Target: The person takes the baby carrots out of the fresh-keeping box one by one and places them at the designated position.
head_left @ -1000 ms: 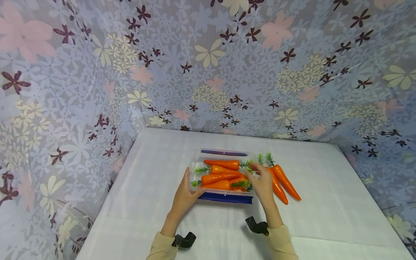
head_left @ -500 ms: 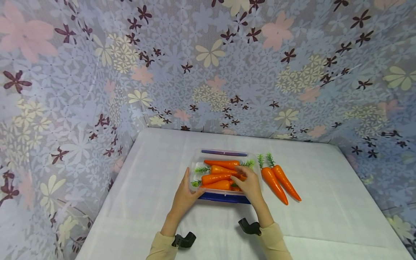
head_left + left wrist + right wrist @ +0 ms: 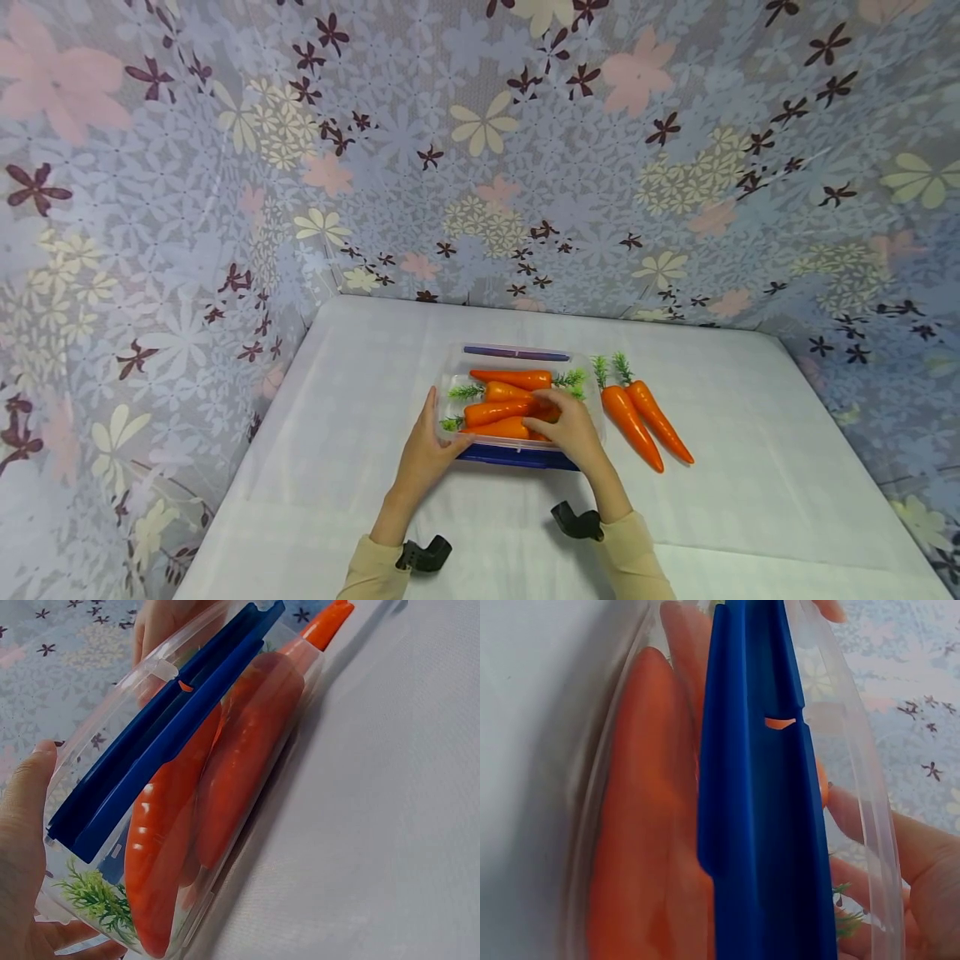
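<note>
A clear plastic storage box (image 3: 452,367) with blue clips holds several orange toy carrots (image 3: 498,412) with green tufts. My left hand (image 3: 424,450) grips the box's front left corner, thumb at the front rim and fingers along the left wall. In the left wrist view, a blue clip (image 3: 161,742) hangs down in front of the carrots. My right hand (image 3: 568,429) reaches into the box's right half, fingers and thumb curved round a carrot (image 3: 546,412) that it partly hides. The right wrist view shows that hand (image 3: 922,877) behind the clear wall.
Two more toy carrots (image 3: 632,427) lie side by side on the white cloth just right of the box. Floral fabric walls (image 3: 480,192) rise behind the table (image 3: 360,350) and on both sides.
My right hand has moved left, from the box's right edge to over the carrots, and its fingers have lowered among them. My left hand and the box have stayed in place.
</note>
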A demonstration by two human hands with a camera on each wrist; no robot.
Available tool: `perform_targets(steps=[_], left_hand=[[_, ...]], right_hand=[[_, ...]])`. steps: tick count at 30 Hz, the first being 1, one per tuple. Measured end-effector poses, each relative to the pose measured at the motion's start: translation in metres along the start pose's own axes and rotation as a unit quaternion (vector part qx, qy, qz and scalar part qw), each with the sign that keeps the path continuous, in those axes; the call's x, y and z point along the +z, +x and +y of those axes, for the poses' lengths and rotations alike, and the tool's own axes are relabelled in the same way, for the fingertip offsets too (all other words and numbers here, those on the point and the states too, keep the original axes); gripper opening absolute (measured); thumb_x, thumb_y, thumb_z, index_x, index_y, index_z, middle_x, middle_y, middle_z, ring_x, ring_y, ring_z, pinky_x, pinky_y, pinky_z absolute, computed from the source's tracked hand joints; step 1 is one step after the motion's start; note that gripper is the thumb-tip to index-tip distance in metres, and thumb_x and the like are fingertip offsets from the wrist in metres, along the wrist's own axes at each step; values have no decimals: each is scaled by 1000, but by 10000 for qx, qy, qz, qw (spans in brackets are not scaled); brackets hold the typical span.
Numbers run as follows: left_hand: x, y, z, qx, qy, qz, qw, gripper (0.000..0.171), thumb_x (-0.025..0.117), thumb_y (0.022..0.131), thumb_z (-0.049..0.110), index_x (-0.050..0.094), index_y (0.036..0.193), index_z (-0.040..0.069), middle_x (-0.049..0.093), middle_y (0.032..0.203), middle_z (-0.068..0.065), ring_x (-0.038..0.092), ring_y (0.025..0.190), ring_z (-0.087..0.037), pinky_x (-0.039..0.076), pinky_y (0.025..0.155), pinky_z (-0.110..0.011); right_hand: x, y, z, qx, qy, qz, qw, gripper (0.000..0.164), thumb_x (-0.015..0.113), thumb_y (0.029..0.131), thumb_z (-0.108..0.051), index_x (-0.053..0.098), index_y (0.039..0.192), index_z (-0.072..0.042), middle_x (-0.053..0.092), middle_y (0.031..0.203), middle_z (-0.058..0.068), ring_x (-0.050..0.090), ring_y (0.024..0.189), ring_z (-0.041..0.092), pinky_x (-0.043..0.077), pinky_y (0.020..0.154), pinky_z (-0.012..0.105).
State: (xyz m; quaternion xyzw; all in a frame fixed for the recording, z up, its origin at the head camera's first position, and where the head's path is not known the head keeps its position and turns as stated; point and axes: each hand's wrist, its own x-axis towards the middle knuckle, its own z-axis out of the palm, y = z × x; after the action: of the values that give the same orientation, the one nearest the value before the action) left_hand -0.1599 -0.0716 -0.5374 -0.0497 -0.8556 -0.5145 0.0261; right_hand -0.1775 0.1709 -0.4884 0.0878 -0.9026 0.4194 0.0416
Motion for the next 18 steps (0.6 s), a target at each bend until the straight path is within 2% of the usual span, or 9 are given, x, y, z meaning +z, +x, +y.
perform_targets(steps=[6, 12, 18], left_hand=[[1, 1, -2, -20, -14, -7, 10000, 104, 73, 78, 49, 14, 153, 8, 26, 156, -20, 31, 141, -38, 28, 114, -55], [1, 1, -2, -17, 1, -21, 10000, 103, 72, 79, 49, 14, 153, 9, 26, 156, -19, 31, 141, -37, 28, 114, -54], [1, 0, 0, -21, -34, -15, 10000, 102, 73, 79, 46, 14, 153, 8, 26, 156, -20, 31, 141, -38, 28, 114, -54]], right_hand=[[-1, 0, 0, -25, -89, -285, 9996, 46, 79, 77, -23, 66, 117, -3, 69, 112, 12, 63, 103, 29, 50, 93, 48], [-2, 0, 2, -50, -204, -700, 9973, 48, 79, 77, -29, 66, 117, -7, 70, 111, 9, 64, 101, 25, 51, 93, 46], [-4, 3, 5, -34, 55, -1176, 9930, 44, 77, 79, -29, 66, 116, -7, 70, 107, 7, 64, 96, 21, 53, 89, 42]])
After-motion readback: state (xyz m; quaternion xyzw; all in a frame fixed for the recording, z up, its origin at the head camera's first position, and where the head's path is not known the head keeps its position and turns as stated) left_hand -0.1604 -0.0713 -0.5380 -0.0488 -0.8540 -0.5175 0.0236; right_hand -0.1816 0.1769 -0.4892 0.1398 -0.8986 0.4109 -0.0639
